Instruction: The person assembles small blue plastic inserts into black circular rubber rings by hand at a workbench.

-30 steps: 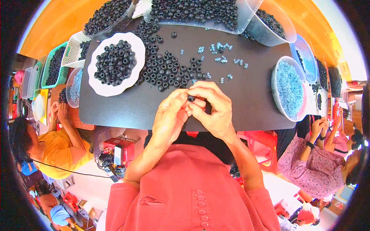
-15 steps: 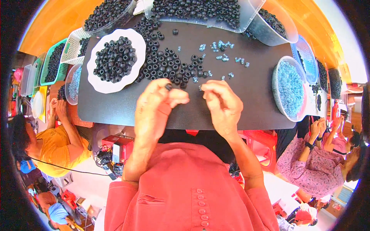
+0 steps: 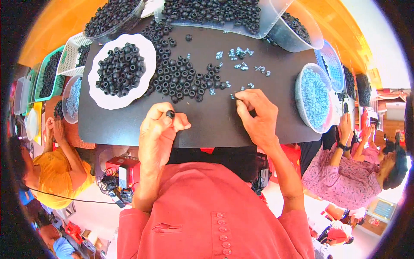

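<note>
My left hand [image 3: 156,134] is closed on a small round black hollow piece [image 3: 170,114], gripped between thumb and forefinger with its opening showing. To the right, my right hand [image 3: 260,116] pinches a tiny metal coil spring [image 3: 232,96] that pokes out at the fingertips. Beyond the hands, a loose pile of the same black pieces [image 3: 179,77] spreads over the dark tabletop [image 3: 207,123]. Several small springs [image 3: 240,52] lie scattered to the right of that pile. A white scalloped plate [image 3: 151,56] heaped with black pieces stands to the left.
At the right edge stands a clear bowl [image 3: 299,103] full of springs. Clear tubs [image 3: 276,8] of black pieces line the far edge. More baskets [image 3: 64,64] flank the table. One person in yellow [image 3: 60,172] sits at left; another in patterned pink [image 3: 340,181] at right.
My hands have moved farther apart. The left, with the black piece, has come nearer my body; the right has shifted rightward with the spring. The whole view has shifted slightly.
</note>
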Demonstrator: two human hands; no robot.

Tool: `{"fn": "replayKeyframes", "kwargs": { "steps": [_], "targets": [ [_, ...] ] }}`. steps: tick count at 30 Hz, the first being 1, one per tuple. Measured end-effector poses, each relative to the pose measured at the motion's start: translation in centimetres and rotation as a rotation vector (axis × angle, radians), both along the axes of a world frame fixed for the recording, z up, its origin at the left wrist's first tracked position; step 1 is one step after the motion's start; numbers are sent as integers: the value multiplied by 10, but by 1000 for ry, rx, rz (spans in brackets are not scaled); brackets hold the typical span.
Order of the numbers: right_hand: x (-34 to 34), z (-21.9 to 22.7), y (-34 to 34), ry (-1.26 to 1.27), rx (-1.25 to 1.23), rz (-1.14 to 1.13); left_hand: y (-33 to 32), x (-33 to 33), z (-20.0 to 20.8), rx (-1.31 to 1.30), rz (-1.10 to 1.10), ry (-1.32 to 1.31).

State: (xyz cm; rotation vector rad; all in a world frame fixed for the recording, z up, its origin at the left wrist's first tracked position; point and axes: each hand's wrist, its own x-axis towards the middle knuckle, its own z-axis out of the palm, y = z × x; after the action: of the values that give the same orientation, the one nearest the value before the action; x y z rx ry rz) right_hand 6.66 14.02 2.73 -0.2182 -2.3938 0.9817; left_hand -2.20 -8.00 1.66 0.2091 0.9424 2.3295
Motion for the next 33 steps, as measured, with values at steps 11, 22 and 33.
{"fn": "replayKeyframes", "kwargs": {
  "steps": [11,22,33],
  "targets": [
    [-12,5,3,-122,411,51,45,20,-10,21,-189,-62],
    [-12,13,-8,-97,-583,290,55,23,-17,-4,-193,-11],
    [-9,4,-22,17,-789,336,57,19,-11,71,-242,-160]
  ]
}}
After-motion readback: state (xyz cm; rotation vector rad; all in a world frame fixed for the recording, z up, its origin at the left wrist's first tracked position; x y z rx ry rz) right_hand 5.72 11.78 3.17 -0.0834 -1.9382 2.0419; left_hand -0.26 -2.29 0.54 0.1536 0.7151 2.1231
